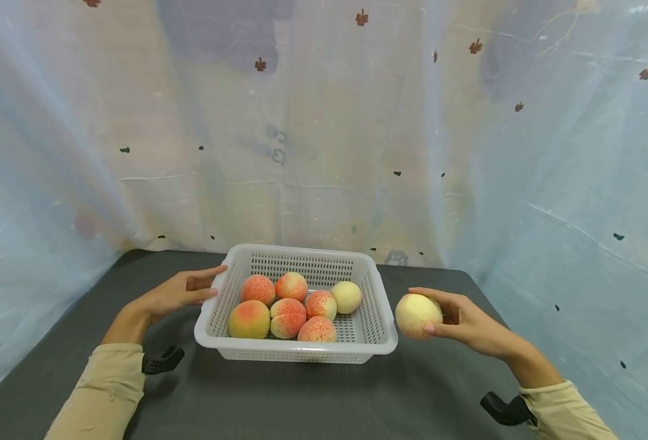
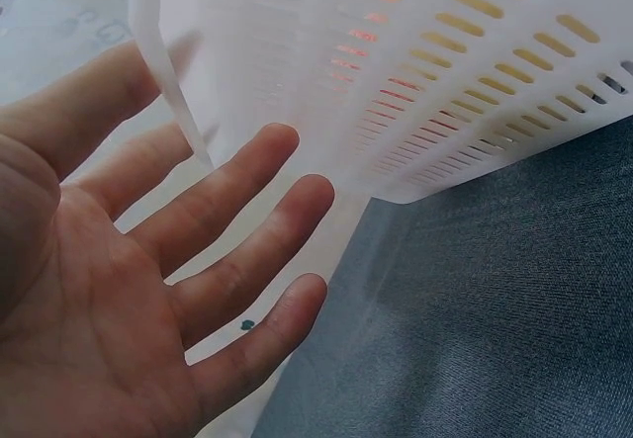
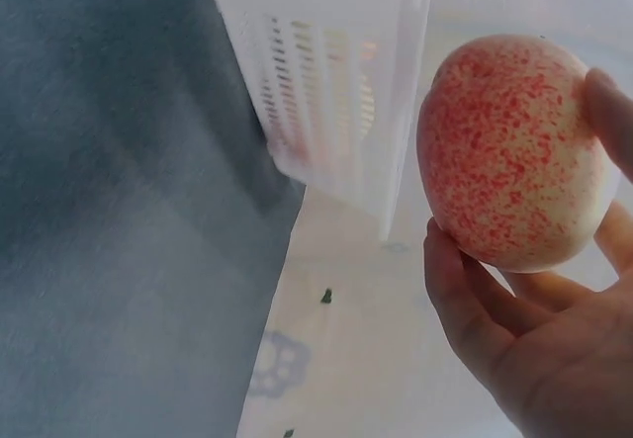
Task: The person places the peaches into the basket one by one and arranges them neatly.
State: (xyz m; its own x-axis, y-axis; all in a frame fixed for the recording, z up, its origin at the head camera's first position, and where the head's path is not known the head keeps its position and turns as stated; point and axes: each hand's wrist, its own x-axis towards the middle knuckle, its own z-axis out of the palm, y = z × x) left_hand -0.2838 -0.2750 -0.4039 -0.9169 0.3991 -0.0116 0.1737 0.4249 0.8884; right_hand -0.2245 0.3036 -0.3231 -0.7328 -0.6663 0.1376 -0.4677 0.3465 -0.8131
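A white plastic basket (image 1: 296, 346) with slotted walls holds several peaches, among them a creased red-orange peach (image 1: 287, 318), a larger yellow-green one with a red blush (image 1: 249, 319) and a pale yellow one (image 1: 347, 297). At its left rim, my left hand (image 1: 178, 294) touches the edge with thumb and index finger; the other fingers (image 2: 247, 250) extend loosely below the rim in the left wrist view. Just off the basket's right side, my right hand (image 1: 469, 321) grips a pale yellow peach (image 1: 418, 315) between thumb and fingers. Red speckles cover that peach's underside in the right wrist view.
The basket is over a dark grey table (image 1: 280, 397). Behind it hangs a pale translucent sheet (image 1: 324, 183) with small leaf marks, which also rises along both sides. A black wrist mount (image 1: 162, 360) sits at the left cuff, another mount (image 1: 505, 409) at the right.
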